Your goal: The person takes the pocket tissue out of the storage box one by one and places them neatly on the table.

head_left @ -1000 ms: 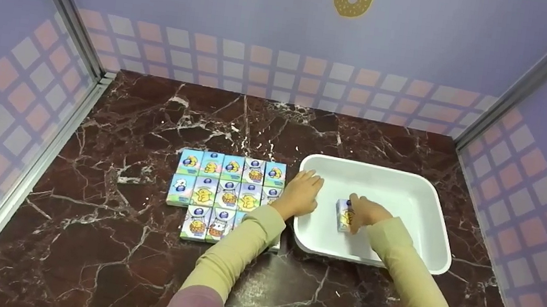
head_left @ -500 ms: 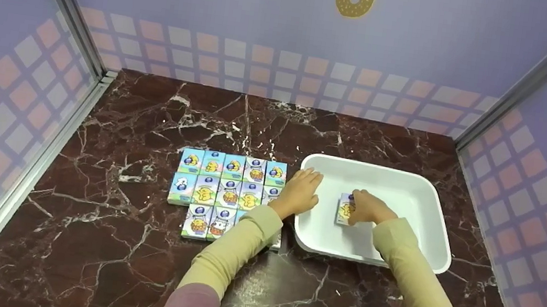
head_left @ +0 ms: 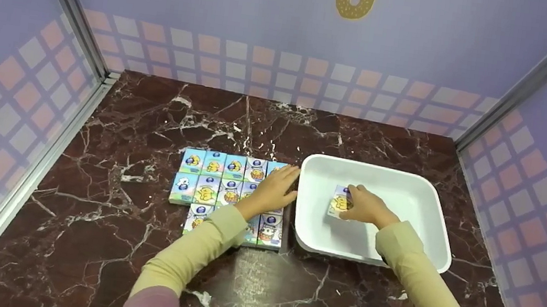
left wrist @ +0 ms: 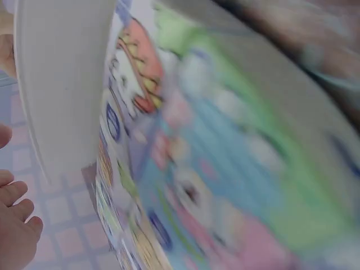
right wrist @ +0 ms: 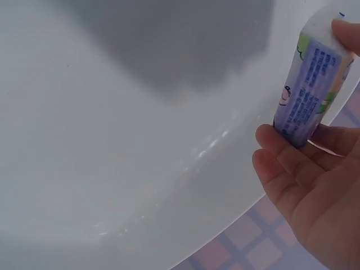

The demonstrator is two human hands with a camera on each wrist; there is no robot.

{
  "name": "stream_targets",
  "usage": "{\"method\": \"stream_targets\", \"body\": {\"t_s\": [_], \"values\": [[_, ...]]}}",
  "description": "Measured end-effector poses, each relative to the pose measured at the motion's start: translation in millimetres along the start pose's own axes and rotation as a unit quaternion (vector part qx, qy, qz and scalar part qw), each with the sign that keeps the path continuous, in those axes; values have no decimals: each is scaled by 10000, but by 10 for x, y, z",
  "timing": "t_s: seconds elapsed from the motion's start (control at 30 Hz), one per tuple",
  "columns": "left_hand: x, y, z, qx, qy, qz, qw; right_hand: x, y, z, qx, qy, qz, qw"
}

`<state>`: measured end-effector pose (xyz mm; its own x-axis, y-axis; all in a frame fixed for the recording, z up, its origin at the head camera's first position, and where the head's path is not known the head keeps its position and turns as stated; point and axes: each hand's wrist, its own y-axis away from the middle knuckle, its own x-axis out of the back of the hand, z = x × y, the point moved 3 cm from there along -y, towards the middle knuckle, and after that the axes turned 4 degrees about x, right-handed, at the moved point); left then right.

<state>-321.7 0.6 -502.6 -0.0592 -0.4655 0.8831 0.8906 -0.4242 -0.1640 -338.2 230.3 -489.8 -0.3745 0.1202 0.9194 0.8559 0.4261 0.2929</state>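
Note:
My right hand (head_left: 369, 208) grips a small tissue pack (head_left: 339, 202) by its ends, inside the white tray (head_left: 382, 170). In the right wrist view this pack (right wrist: 309, 90) is raised between thumb and fingertips (right wrist: 270, 138), with the tray's bare bottom beside it. My left hand (head_left: 274, 186) stretches over the right part of several tissue packs (head_left: 205, 192) laid in rows, its fingertips close to the tray's left rim. Its straight fingers (left wrist: 17, 197) show at the left edge of the left wrist view, apart from the packs. The forearm covers some of the front row.
A dark red marble tabletop (head_left: 109, 237) with white veins lies under everything. Purple walls (head_left: 270, 16) enclose it at the back and both sides. White crumbs (head_left: 259, 147) lie behind the packs.
My left hand has come off the tray's rim and moved left over the packs. The right hand has lifted the tissue pack and shifted it slightly left and away from me.

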Motion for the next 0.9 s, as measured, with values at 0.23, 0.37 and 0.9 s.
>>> {"method": "stream_targets", "body": {"t_s": [0.23,0.37,0.9], "values": [[209,355,-235,155,274,-29,9995,38,66,-178,386,92,426,9983],[335,539,-381,439,337,95,9984,63,113,-305,677,36,708,9952],[499,1016,-847,1340,565,644,9873,-73,184,-970,2024,209,1371,9694]]}}
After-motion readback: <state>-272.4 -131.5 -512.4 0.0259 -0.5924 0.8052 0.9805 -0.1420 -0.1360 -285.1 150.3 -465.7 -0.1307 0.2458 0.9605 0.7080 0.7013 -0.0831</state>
